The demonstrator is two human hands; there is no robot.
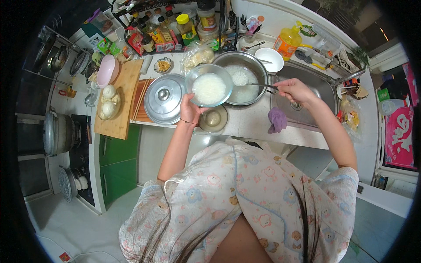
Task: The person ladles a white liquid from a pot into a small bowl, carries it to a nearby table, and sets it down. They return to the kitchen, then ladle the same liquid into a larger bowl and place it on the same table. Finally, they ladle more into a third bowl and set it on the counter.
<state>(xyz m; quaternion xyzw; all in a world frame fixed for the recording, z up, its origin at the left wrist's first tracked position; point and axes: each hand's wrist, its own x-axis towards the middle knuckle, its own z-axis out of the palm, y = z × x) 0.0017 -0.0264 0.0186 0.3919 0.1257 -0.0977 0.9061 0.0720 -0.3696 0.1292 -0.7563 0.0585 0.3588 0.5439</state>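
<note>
My left hand point(190, 110) grips a clear glass bowl point(227, 76) from below and holds it up against the near-left rim of a steel pot point(260, 59). White rice porridge point(209, 88) fills much of the bowl. In my right hand point(294, 90) is the dark handle of a ladle point(261, 84). The ladle's head, heaped with rice point(240, 77), hangs over the cloudy liquid inside the pot. Below the held bowl, a second glass bowl point(213, 120) stands at the counter's front edge. A round metal lid point(163, 108) lies left of the pot.
A wooden cutting board point(123, 126) bears a bowl of white buns point(108, 108) and a pink bowl point(108, 70). Chopsticks point(139, 100) lie beside it. On the right are a white bowl point(276, 59), a steel sink point(315, 108) and a purple cloth point(277, 120). Bottles point(161, 31) crowd the back.
</note>
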